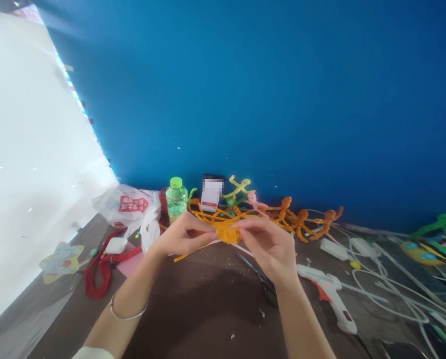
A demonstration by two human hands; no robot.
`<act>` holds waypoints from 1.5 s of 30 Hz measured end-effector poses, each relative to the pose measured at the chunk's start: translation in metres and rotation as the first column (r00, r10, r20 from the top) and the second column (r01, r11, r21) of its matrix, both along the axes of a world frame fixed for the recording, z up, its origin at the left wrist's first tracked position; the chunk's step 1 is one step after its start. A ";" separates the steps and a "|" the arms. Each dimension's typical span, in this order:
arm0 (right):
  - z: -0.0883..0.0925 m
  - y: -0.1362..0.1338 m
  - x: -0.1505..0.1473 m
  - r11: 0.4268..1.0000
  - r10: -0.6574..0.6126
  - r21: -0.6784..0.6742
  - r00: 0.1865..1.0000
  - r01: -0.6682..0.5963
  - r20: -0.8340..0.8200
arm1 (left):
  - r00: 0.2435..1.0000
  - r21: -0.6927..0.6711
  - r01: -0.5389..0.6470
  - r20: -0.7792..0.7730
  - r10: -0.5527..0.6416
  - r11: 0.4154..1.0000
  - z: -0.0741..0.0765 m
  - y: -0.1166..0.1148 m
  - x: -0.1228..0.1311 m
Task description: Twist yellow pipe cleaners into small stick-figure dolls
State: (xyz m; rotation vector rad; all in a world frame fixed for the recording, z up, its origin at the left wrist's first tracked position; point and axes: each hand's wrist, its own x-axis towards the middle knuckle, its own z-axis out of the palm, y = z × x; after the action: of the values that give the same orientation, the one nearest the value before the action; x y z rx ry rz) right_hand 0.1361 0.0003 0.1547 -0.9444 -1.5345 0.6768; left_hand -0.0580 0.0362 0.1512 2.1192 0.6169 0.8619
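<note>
Orange pipe cleaner bundle (225, 232): held above the brown table (208, 309), centre of my view, pinched between both hands. Left hand (181, 237) closed on its left end, fingers curled narrow; one loose orange strand trails down-left beneath it. Right hand (269, 244) grips the right end, thumb and fingertips tight together. Silver bangle (127, 311) on the left wrist. Scissors (258, 276) lie on the table just under the right hand. Glue gun (329, 294) to the right, near white cables (387, 289). Behind the hands I note a green-capped bottle (176, 199) and a row of orange figures (301, 219) along the blue wall (263, 99).
</note>
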 end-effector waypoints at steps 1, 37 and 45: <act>0.000 0.000 -0.001 0.999 -0.002 -0.038 0.999 0.000 -0.042 | 1.000 0.003 -0.002 -0.001 0.002 1.000 0.000 0.000 0.000; -0.002 0.007 -0.007 0.984 0.031 -0.172 0.992 -0.052 -0.121 | 0.994 -0.072 -0.084 0.069 0.089 0.994 -0.008 0.005 0.003; 0.000 0.005 -0.001 0.985 -0.065 0.171 0.981 0.033 0.184 | 0.926 -0.491 0.121 0.368 0.080 0.862 -0.031 0.013 0.015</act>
State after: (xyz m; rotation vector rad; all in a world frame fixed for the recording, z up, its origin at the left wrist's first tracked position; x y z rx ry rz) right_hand 0.1356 0.0051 0.1552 -0.9364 -1.7009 0.4246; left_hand -0.0426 0.0494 0.1206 1.4307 0.5401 0.9421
